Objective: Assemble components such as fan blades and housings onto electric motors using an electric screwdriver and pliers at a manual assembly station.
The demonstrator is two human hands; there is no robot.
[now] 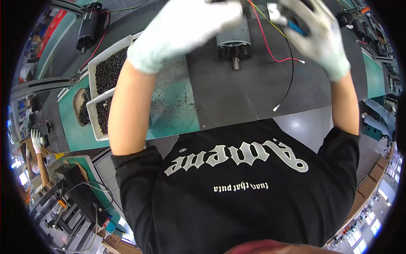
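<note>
A grey cylindrical motor (234, 37) lies on the dark bench mat, its black end collar and threaded shaft pointing toward me. My left hand (190, 25), in a white glove, reaches over the motor's far part with its fingers curled against it; the fingertips are blurred and partly cut off by the upper edge. To the right, my gloved right hand (319, 40) curls around a small blue object (297, 28), whose kind I cannot make out. A white piece (275, 13) shows beside those fingers. Near the motor run a red wire (270, 50), a yellow wire (270, 20) and a black wire (292, 76).
White trays (90, 74) of small black parts stand left, beside a shallow dish (78, 108) of similar pieces. Another black motor (87, 27) lies at the far left, and several more (359, 29) at the far right. A metal arm (46, 86) crosses the left side. Another person's gloved hand (36, 137) shows farther left.
</note>
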